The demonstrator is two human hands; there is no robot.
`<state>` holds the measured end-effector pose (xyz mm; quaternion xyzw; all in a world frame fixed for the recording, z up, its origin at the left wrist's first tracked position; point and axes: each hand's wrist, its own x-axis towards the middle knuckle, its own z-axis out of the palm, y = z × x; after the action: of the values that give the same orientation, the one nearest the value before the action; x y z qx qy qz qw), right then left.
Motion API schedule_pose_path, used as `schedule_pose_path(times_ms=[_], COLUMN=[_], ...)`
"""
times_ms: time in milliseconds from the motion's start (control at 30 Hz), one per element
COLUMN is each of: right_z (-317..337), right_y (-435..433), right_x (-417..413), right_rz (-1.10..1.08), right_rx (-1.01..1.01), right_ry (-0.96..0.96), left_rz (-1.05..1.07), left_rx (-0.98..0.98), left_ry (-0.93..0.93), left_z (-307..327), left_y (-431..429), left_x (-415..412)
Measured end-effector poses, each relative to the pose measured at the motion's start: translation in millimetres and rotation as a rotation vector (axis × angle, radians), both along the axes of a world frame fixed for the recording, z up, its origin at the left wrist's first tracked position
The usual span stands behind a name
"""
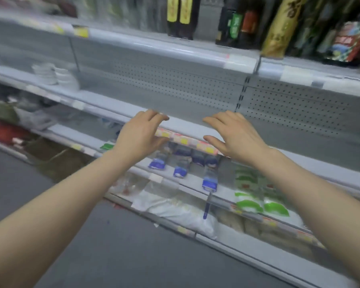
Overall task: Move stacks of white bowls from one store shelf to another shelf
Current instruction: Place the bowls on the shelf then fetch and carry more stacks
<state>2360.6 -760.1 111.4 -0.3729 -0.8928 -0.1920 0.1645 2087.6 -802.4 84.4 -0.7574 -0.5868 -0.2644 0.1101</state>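
- Both hands empty, fingers spread: left hand point(141, 136), right hand point(235, 134), above near shelf edge point(187, 140).
- Bowl stacks point(52, 74) stand far left on same shelf, well apart; left hand nearer.

Both bare forearms reach forward and slightly inward, side by side. The left grip point(140, 136) hangs palm down, its fingers loosely curved and the thumb pointing toward the other side. The right grip point(236, 135) mirrors it, palm down, fingers a little spread and bent at the knuckles, thumb turned inward. The two are apart and level with each other, neither closed round anything.
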Motion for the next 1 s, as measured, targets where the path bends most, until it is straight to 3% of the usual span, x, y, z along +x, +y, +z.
schedule_pose_path(times_ms=[333,1000], right_z=[3.5,1.0], right_y=[54.1,218.0], right_x=[-313.8,-740.2], right_rz=[0.301,0.66], right_rx=[0.009,-0.024], right_ry=[0.043,0.107], left_rz=[0.343,0.695], left_rx=[-0.024,-0.053], left_ry=[0.052,-0.009], left_z=[16.7,-4.7], left_y=[-40.9,36.6], left_x=[-300.8,-653.6])
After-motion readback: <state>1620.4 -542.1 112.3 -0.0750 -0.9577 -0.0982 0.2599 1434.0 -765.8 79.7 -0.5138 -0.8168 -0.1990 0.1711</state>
